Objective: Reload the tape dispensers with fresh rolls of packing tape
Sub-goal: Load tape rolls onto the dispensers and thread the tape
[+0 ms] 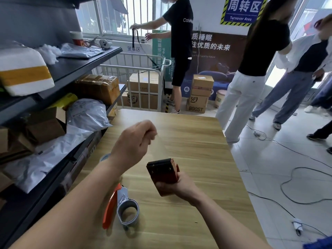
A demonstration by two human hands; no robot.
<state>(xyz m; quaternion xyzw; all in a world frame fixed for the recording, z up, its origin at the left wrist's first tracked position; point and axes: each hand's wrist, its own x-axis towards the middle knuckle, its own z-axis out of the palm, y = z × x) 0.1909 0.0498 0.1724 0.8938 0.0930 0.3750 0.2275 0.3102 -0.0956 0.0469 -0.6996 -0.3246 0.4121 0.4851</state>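
Observation:
My right hand [177, 186] grips a dark red tape dispenser [162, 172] and holds it upright above the wooden table [197, 150]. My left hand [134, 141] is raised over the table, its fingers pinched together at about the dispenser's height and to its left; a faint clear strip of tape seems to stretch from it, but I cannot tell for sure. A second dispenser [122, 207], metal with an orange handle and an empty-looking ring, lies on the table near the front left. A tape roll [105, 157] peeks out behind my left wrist.
Dark shelves [75, 67] at the left hold parcels, boxes and grey mailer bags. Three people stand beyond the table's far edge, near cardboard boxes [199, 94] and a white cage trolley [143, 74]. Cables [291, 191] run across the tiled floor at the right.

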